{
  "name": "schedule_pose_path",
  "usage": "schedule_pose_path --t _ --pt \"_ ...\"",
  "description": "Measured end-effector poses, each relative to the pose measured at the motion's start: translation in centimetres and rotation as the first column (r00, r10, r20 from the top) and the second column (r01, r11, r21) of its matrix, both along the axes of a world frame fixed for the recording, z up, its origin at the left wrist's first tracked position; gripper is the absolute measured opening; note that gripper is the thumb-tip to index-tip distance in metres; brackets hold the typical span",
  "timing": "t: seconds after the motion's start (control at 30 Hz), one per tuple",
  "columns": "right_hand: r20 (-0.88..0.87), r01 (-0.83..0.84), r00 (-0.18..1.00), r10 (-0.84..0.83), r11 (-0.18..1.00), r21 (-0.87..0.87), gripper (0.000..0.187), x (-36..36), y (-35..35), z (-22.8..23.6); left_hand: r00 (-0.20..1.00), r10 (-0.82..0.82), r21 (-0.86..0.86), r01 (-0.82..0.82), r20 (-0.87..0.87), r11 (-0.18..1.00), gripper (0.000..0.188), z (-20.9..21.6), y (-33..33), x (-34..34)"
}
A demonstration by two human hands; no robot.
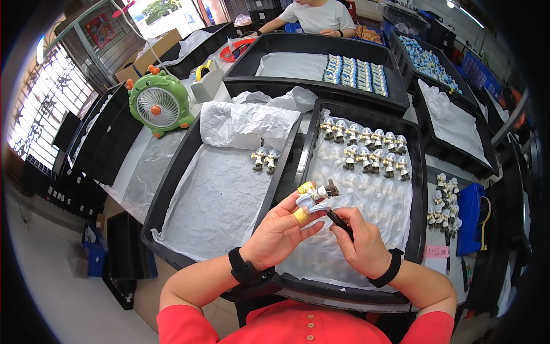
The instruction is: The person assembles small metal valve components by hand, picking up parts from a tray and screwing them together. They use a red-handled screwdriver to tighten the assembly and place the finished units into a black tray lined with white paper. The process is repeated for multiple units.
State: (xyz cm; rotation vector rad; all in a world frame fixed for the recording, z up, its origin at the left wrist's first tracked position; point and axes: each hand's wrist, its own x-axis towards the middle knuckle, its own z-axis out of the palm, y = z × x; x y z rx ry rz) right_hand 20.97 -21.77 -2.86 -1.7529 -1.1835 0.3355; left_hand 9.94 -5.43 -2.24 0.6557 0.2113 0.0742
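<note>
Figure [316, 195]: small and pale with dark boots, it was held up above the right-hand tray [420, 189], tilted on its side so that the boots pointed right.
Left hand [269, 234]: gripped the figure between thumb and fingers; yellow wraps [300, 215] covered two of the fingertips.
Right hand [364, 241]: was closed around a slim black tool [340, 223], its far end right by the figure; whether they touched could not be told.
Wrists: each wore a black band, the left band [243, 266] and the right band [389, 268].
Right-hand tray: two rows of similar figures [365, 137] lay at its far end on a pale liner [366, 212].
Left-hand tray [166, 182]: two more figures [264, 159] lay side by side near its right wall, on crumpled white paper [209, 192].
Right side: a cluster of figures [444, 203] lay just beside a blue bin [470, 221].
Far tray [315, 92]: blue-and-white pieces [355, 74] stood in rows in its right half.
Fan [156, 108]: green with an orange hub, it stood left of the left-hand tray, near a tape dispenser [207, 81].
Co-worker [322, 18]: a person in a white shirt sat beyond the far tray.
</note>
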Motion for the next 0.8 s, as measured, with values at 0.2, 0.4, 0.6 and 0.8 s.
schedule_pose_path --t 0.2,0.4,0.6,0.8 --pt "0.036 0.011 0.999 -0.013 0.999 0.031 0.025 -0.06 -0.02 -0.26 1.000 -0.005 -0.009 0.005 0.018 1.000 0.058 -0.03 0.00 -0.01" --pt "0.087 0.005 0.996 -0.009 0.999 0.047 0.025 0.06 0.12 -0.33 1.000 -0.001 -0.004 0.001 0.000 1.000 0.058 -0.02 -0.02 -0.04" --pt "0.030 -0.022 0.999 0.021 1.000 0.007 0.024 0.11 0.04 0.16 1.000 -0.007 -0.015 0.008 0.024 1.000 0.058 -0.16 0.05 -0.17" --pt "0.057 0.005 0.998 -0.007 0.999 0.033 0.024 0.18 0.06 -0.06 1.000 -0.008 -0.009 0.009 0.013 1.000 0.058 -0.31 0.11 -0.12"
